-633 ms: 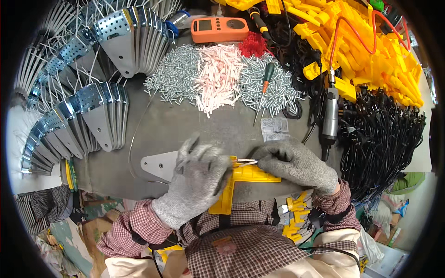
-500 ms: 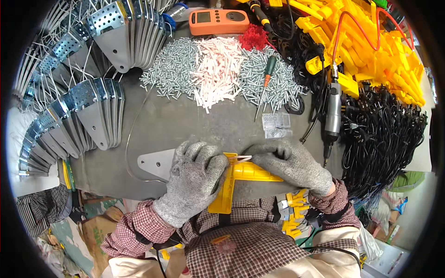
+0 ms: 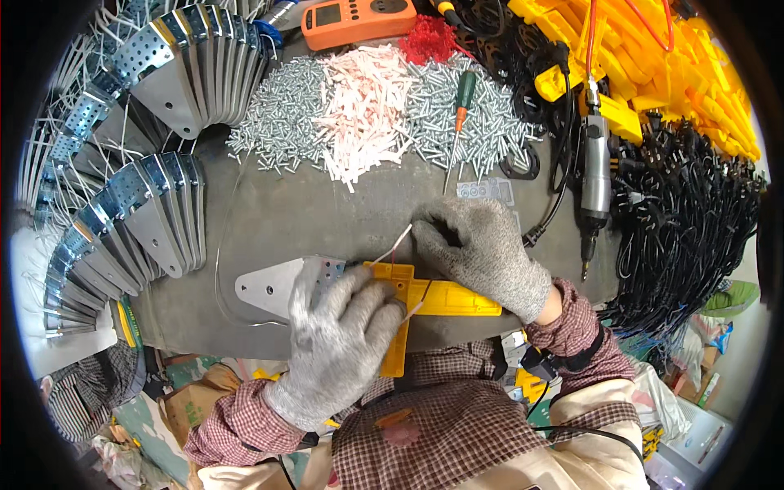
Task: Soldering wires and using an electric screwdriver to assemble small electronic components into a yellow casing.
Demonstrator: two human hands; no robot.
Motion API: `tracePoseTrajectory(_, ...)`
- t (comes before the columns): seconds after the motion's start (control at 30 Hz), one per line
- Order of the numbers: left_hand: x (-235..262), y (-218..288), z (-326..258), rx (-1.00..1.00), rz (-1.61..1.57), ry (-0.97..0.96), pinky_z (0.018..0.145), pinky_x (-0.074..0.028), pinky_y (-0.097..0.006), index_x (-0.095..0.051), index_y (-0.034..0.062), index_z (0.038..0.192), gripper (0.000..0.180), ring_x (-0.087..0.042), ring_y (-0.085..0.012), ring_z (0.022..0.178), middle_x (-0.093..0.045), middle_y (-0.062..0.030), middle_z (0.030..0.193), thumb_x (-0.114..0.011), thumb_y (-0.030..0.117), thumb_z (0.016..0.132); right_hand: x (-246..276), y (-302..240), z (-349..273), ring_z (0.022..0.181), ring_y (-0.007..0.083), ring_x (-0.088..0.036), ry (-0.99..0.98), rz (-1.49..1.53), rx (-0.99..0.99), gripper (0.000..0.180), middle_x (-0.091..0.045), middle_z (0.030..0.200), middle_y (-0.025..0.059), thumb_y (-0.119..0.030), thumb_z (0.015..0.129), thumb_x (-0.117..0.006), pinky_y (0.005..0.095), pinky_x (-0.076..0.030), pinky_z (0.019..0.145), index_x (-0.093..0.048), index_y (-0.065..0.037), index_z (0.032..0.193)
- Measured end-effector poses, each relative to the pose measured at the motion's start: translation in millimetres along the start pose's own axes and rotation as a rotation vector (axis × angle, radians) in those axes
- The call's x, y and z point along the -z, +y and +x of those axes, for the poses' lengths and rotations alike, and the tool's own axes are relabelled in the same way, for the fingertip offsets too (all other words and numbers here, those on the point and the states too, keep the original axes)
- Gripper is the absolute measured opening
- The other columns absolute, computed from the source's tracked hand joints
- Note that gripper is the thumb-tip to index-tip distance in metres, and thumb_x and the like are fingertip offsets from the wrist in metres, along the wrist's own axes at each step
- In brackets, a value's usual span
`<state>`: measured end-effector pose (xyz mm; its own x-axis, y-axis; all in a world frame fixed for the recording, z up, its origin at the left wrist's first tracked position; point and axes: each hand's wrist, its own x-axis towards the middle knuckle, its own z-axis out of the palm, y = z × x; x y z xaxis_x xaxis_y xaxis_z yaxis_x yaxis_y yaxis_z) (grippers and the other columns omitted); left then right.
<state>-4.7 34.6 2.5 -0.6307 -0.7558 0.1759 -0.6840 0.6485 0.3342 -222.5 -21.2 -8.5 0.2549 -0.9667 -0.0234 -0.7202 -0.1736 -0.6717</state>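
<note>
A yellow T-shaped plastic housing [image 3: 465, 300] lies at the near edge of the worktable. My left hand [image 3: 339, 339], in a grey knit glove, is closed at the housing's left side; part of it is smeared by motion. Beneath its fingers, a grey tapered metal plate [image 3: 260, 286] with holes reaches out to the left. From the housing a thin white wire [image 3: 396, 245] slants up to the fingertips of my gloved right hand [image 3: 482, 249], which pinch its end. A second pale sleeved lead [image 3: 416, 308] crosses the housing near my left fingers.
Heaps of screws [image 3: 286, 114] and pale sleeves [image 3: 363, 106] lie beyond, with a screwdriver [image 3: 463, 106] and an orange meter [image 3: 359, 22]. Metal plates [image 3: 163, 229] stand stacked left. A power driver [image 3: 596, 163], black cords [image 3: 678, 237] and yellow parts [image 3: 653, 65] occupy the right.
My right hand has risen away from the housing, drawing the white wire's end upward. My left hand has shifted slightly, uncovering more of the metal plate's perforated end. The whole view has moved a little.
</note>
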Motion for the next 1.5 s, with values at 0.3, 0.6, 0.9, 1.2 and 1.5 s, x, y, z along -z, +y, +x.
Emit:
tracePoseTrajectory(0.3,-5,-17,19,0.008,-0.110,0.058,0.108,-0.035,-0.056,-0.067,0.0101,0.097,0.031,-0.060,-0.0324,0.107,-0.066,-0.0087,0.100,-0.078,0.005,0.068,-7,8,4,0.069,0.0343,-0.068,0.016,-0.011,0.066,0.011,-0.067,0.077,0.0159,-0.018,0.092,-0.067,0.0413,-0.052,0.061,-0.070,-0.008,0.097)
tracePoseTrajectory(0.6,8,-17,-8,-0.027,-0.081,-0.104,0.117,-0.021,-0.062,-0.070,0.0120,0.108,0.034,-0.064,-0.0251,0.105,-0.070,-0.0024,0.113,-0.077,0.016,0.075,66,-6,56,0.080,0.0419,-0.070,0.086,-0.099,-0.043,0.028,-0.069,0.083,0.0203,-0.026,0.096,-0.063,0.0481,-0.055,0.070,-0.054,-0.003,0.109)
tracePoseTrajectory(0.9,-15,-17,1,0.054,-0.015,0.117,0.114,-0.025,-0.064,-0.072,0.0113,0.107,0.037,-0.059,-0.0267,0.117,-0.068,-0.0036,0.121,-0.078,0.028,0.075,69,-4,71,0.084,0.0272,-0.065,0.409,0.067,0.090,0.047,-0.067,0.095,0.0151,-0.006,0.085,-0.069,0.0383,-0.053,0.080,-0.050,0.004,0.127)
tracePoseTrajectory(1.2,-28,-23,-4,-0.036,-0.032,0.207,0.113,-0.035,-0.052,-0.072,0.0058,0.107,0.043,-0.057,-0.0256,0.116,-0.066,-0.0097,0.110,-0.067,0.045,0.091,12,-25,-8,0.084,0.0254,-0.070,0.200,0.340,0.531,0.025,-0.065,0.094,0.0127,0.007,0.088,-0.071,0.0340,-0.059,0.072,-0.057,0.002,0.108)
tracePoseTrajectory(1.5,-28,-23,-4,-0.018,-0.036,0.207,0.111,-0.037,-0.053,-0.073,0.0054,0.107,0.041,-0.059,-0.0259,0.115,-0.067,-0.0108,0.109,-0.067,0.042,0.091,-4,-15,-8,0.091,0.0244,-0.072,0.159,0.365,0.358,0.023,-0.069,0.097,0.0136,0.009,0.084,-0.075,0.0352,-0.059,0.078,-0.062,0.003,0.103)
